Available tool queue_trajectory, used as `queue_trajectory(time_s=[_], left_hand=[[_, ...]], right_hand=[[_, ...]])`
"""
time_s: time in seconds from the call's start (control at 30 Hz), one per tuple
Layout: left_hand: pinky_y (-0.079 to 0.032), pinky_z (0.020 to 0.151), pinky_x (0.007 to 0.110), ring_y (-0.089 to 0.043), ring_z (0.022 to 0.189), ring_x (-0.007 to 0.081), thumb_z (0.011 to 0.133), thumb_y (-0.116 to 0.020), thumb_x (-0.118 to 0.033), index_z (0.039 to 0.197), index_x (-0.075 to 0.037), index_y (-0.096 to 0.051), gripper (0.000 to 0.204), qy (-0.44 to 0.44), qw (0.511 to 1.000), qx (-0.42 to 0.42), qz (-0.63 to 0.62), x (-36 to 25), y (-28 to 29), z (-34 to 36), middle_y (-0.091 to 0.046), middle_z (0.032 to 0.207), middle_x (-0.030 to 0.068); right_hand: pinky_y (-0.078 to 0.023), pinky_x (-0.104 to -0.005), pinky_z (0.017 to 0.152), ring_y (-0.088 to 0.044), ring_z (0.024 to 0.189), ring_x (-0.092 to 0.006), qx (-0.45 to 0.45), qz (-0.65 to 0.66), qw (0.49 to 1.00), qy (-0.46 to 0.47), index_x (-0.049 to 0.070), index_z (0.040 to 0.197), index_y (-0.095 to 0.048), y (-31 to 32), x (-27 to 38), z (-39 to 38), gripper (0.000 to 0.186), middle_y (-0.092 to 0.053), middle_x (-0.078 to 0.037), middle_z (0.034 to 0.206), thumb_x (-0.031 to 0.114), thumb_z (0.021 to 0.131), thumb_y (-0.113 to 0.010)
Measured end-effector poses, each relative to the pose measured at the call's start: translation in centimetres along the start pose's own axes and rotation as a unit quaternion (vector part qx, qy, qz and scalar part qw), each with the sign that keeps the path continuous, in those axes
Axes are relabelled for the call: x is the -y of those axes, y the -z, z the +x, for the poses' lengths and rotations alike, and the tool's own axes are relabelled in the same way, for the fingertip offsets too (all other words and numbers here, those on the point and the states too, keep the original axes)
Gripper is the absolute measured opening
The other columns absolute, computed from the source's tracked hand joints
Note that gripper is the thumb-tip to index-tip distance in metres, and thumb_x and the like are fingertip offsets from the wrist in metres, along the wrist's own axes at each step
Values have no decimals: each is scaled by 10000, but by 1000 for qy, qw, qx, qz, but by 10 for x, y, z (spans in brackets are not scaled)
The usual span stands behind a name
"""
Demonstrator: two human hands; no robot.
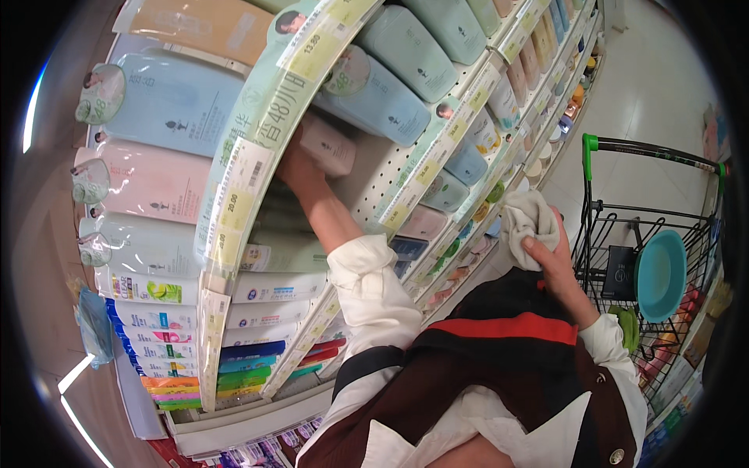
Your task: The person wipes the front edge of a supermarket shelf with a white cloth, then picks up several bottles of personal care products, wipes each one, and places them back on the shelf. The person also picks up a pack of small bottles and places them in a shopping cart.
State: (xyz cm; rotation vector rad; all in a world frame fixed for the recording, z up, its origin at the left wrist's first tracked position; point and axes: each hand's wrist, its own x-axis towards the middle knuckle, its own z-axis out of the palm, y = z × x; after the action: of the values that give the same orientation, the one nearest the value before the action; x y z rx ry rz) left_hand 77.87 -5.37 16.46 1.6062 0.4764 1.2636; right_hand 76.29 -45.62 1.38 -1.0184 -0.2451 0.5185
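Observation:
My left hand [299, 165] reaches between shelf levels, its fingers partly hidden behind the label strip [248, 168]. It is closed against a pale pink bottle [331, 147], with bare perforated shelf [382, 178] beside it. Close by stand a light blue bottle [382, 100] and a pale green bottle [412, 56]. Away from the shelves, my right hand [555, 261] grips a crumpled light grey cloth [527, 226], the thumb pressed on it.
At right stands a black wire shopping cart [605, 210] with a turquoise basin [662, 274] and a dark box [619, 273] in it. Large blue [168, 101] and pink [152, 178] bottles line the shelf at left. A pale tiled floor [640, 86] lies beyond the shelves.

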Motion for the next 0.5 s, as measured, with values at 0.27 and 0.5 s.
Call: queue_trajectory(time_s=[0.27, 0.5], left_hand=[[-527, 950, 460, -645, 1073, 306, 900, -699, -89, 1343, -2, -491, 497, 116, 983, -124, -64, -53, 37, -56, -597, 1287, 168], [-510, 938, 383, -638, 1078, 242, 1025, -538, -282, 1269, 13, -566, 384, 224, 937, 166, -208, -81, 49, -118, -651, 1214, 120]], right_hand=[[-471, -245, 786, -587, 890, -96, 101, 53, 989, -94, 39, 1130, -564, -13, -20, -24, 326, -617, -30, 979, 264, 914, -657], [-525, -294, 824, -649, 902, -156, 104, 151, 974, -130, 34, 1096, -565, -40, -18, -78, 298, -645, -60, 990, 63, 805, -621]])
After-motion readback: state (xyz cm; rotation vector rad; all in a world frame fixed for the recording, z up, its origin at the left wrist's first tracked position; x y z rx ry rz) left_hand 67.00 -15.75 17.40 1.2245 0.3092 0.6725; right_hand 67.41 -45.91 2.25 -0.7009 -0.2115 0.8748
